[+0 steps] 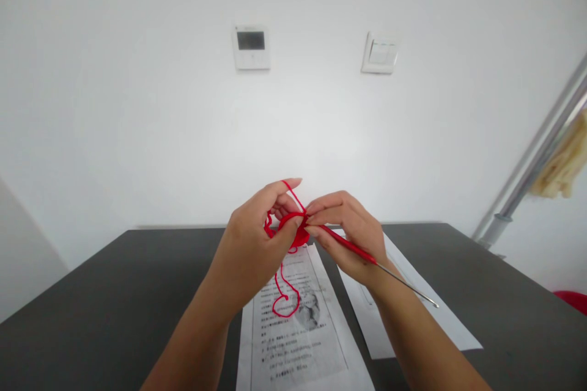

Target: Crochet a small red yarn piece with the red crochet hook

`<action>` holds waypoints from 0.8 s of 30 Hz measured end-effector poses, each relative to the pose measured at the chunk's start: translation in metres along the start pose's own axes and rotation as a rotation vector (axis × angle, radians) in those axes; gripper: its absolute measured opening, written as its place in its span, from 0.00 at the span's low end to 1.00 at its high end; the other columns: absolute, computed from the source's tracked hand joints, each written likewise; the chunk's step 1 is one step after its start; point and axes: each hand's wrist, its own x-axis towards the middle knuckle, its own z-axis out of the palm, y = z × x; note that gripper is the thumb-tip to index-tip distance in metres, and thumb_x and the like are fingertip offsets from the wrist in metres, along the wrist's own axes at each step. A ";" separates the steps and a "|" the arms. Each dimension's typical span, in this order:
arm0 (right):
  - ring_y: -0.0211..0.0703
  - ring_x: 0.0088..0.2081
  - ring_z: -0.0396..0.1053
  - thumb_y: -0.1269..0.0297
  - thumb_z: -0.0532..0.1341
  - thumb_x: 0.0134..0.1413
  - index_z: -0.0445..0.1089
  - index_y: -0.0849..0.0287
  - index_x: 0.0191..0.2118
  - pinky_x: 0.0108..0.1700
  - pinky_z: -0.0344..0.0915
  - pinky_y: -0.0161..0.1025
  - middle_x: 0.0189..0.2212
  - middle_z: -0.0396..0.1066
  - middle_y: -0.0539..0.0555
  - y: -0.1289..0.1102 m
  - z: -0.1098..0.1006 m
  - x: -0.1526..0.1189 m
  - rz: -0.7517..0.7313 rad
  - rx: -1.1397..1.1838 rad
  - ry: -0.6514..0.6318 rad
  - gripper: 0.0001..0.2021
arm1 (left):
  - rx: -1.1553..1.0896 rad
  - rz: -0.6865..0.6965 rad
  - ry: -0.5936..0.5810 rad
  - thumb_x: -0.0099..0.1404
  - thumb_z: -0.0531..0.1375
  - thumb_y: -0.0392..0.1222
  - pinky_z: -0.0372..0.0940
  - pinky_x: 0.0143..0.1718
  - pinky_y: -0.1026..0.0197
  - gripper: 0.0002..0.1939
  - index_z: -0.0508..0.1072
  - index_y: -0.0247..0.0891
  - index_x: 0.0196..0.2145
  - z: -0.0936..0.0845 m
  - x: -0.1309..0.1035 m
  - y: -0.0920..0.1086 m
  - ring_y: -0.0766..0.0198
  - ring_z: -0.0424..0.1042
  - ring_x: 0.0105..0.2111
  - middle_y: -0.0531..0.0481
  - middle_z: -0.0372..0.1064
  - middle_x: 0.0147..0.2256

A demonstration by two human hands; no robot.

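Before a white wall stretches a dark counter, its near side cut off below. At far right a metal pole runs out of view. A printed page lies in front of me, probably so I can glance at it; its print is too blurred to read. Beside it, a second sheet lies partly behind my right forearm, most of its markings out of sight.

My left grip pinches a red yarn piece between thumb and fingers, forefinger raised, I judge, to tension the taut strand. My right grip clasps a slim red-handled hook like a pen, likely for fine control; my fingertips hide its working end, so I cannot tell whether it sits in a loop. The yarn piece is between both grips, above the page's top, its full shape hidden. Below it, a loose tail loops in front of the print; whether it hangs or rests on paper, I cannot tell.
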 end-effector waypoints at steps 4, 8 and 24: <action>0.46 0.40 0.77 0.71 0.65 0.63 0.74 0.54 0.43 0.40 0.77 0.43 0.38 0.78 0.57 0.001 -0.004 0.002 -0.003 0.013 -0.012 0.06 | 0.069 0.032 0.045 0.61 0.64 0.36 0.68 0.49 0.54 0.23 0.76 0.35 0.55 -0.001 0.004 -0.001 0.58 0.75 0.38 0.50 0.77 0.34; 0.46 0.42 0.79 0.73 0.63 0.64 0.74 0.54 0.46 0.42 0.78 0.43 0.40 0.80 0.58 0.004 -0.006 0.001 -0.018 0.000 -0.061 0.08 | -0.062 -0.049 0.008 0.61 0.65 0.37 0.69 0.46 0.54 0.26 0.74 0.35 0.58 0.001 0.008 -0.006 0.59 0.75 0.35 0.52 0.77 0.32; 0.52 0.47 0.77 0.71 0.62 0.67 0.72 0.55 0.48 0.47 0.79 0.51 0.43 0.78 0.60 0.027 0.014 -0.009 -0.250 -0.343 0.153 0.08 | -0.810 -0.286 0.021 0.49 0.75 0.36 0.69 0.34 0.62 0.37 0.73 0.30 0.57 0.030 0.017 -0.028 0.65 0.73 0.28 0.56 0.74 0.27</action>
